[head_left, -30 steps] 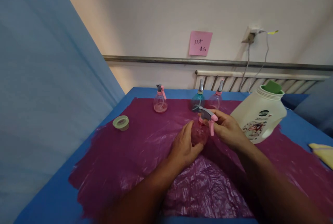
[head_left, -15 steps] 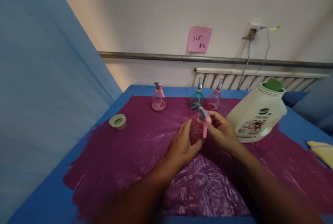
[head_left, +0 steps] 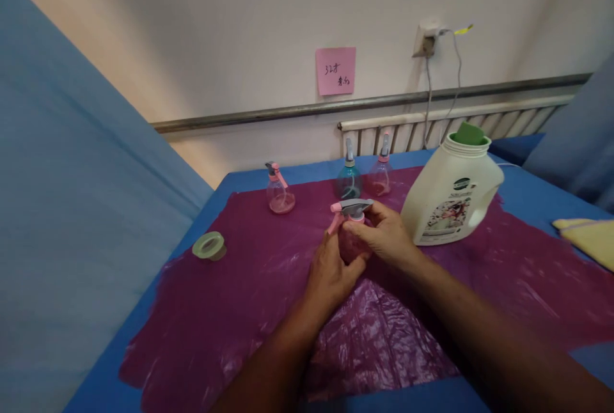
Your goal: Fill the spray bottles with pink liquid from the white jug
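Note:
A small pink spray bottle (head_left: pixel 350 243) stands on the purple plastic sheet (head_left: pixel 249 298) in the middle of the table. My left hand (head_left: pixel 330 269) is wrapped round its round body. My right hand (head_left: pixel 381 234) is closed on the neck just under the grey and pink trigger head (head_left: pixel 351 210), whose nozzle points left.
Three more small spray bottles stand at the back: a pink one (head_left: pixel 279 190), a teal one (head_left: pixel 348 176), another pink one (head_left: pixel 380 176). A big white jug (head_left: pixel 448 192) with a green cap stands right. A tape roll (head_left: pixel 210 246) lies left, a yellow cloth (head_left: pixel 588 240) far right.
The trigger head has turned in my right hand: its nozzle pointed right, then toward me, and now points left. The view has tilted and shifted.

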Action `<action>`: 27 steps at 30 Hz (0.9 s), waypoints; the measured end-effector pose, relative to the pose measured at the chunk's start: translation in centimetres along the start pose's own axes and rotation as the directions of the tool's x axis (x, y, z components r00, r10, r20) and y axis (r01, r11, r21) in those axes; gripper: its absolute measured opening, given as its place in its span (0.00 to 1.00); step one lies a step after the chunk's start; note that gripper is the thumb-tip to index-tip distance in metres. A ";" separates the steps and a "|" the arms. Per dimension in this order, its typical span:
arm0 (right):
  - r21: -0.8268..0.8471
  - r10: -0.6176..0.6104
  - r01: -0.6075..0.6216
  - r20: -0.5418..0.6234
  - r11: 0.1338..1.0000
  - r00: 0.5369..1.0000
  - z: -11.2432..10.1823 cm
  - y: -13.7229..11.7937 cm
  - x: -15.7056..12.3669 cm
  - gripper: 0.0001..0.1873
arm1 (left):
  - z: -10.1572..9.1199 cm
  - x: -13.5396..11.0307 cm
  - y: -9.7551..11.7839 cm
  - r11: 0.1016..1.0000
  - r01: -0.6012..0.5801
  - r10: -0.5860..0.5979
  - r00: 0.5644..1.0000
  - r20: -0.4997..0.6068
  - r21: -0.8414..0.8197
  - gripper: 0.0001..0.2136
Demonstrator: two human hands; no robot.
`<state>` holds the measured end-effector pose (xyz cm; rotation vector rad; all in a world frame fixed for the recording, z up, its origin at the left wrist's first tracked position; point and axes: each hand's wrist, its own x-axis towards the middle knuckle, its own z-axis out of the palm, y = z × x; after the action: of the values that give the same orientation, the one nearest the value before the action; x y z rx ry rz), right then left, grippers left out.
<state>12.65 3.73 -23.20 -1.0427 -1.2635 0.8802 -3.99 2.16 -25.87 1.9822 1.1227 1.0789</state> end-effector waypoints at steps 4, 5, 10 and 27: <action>-0.005 0.005 -0.005 -0.063 1.000 0.998 0.4 0.1 0.0 0.21 | -0.1 -0.1 -0.1 1.000 0.011 -0.011 1.000 -0.009 -0.016 0.34; -0.009 -0.007 0.007 -0.066 1.000 0.998 0.4 0.1 0.0 0.20 | -0.2 -0.1 0.0 1.000 0.015 -0.015 1.000 -0.008 -0.016 0.34; -0.004 -0.076 0.076 0.015 0.997 0.997 -0.4 -0.4 -0.7 0.14 | -0.4 -0.2 0.0 0.994 0.107 -0.107 0.994 0.001 0.000 0.36; -0.086 -0.154 0.157 0.044 0.984 0.987 -1.4 -0.9 -0.2 0.15 | -0.4 -0.1 0.6 0.991 0.135 -0.135 0.990 0.029 0.009 0.37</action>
<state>14.03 3.10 -22.42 -0.9864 -1.4059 0.7321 -4.12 1.88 -25.27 1.8920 1.2276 0.9737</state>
